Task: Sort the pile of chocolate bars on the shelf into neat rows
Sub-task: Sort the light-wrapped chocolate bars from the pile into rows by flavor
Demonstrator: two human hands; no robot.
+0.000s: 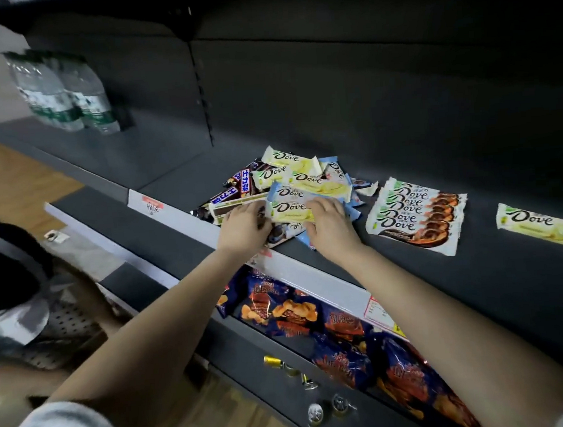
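Note:
A loose pile of chocolate bars [291, 182] lies on the dark shelf [479, 293]: yellow and blue Dove bars and brown Snickers bars [235, 193]. Both my hands are at the pile's front. My left hand [244, 227] and my right hand [331, 225] each pinch an end of a yellow Dove bar [289, 207]. To the right lies a neat overlapping row of white-and-brown Dove bars [417, 217]. Further right a single yellow Dove bar [544, 228] lies alone.
Water bottles [65, 95] stand at the shelf's far left. On the lower shelf lie blue snack bags [342, 335] and small metal items [317, 407]. A white price strip [311, 271] runs along the shelf edge. Another person's dark hair [7, 266] is at my left.

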